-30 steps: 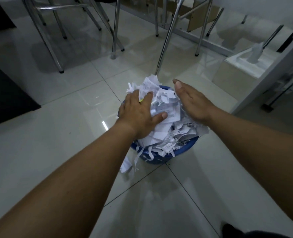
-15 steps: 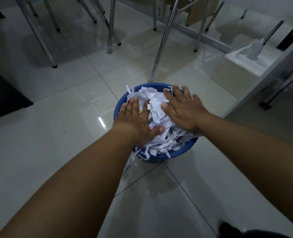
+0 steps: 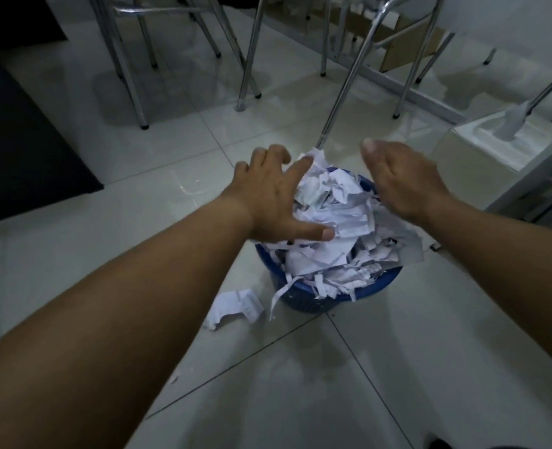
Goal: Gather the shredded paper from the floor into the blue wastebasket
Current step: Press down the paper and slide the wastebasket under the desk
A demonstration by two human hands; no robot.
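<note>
While the left hand (image 3: pixel 274 202) lies spread and unclenched on the near-left flank of the heap of white shredded paper (image 3: pixel 333 222), its thumb stretched across the top strips and gripping nothing, the step in hand seems to be pressing the load down; the right hand (image 3: pixel 404 179) is flat too, fingers straight and together, released, poised at the far-right side of the heap, and whether its palm touches paper cannot be told; both forearms reach forward and down from the bottom corners of the view, wrists nearly straight. Between the two palms the heap rises well above the round blue plastic wastebasket (image 3: pixel 381 288), with strips hanging over its near rim; to do this well, the person would likely push with flat palms from the edges toward the middle, slowly, since loose strips probably spring back and spill sideways under a quick shove. One torn white scrap (image 3: pixel 232 307) lies on the glossy pale tiled floor (image 3: pixel 106 270) just beside the wastebasket's left side, so it would need picking up afterwards; shiny metal chair legs (image 3: pixel 248 59) stand well beyond.
</note>
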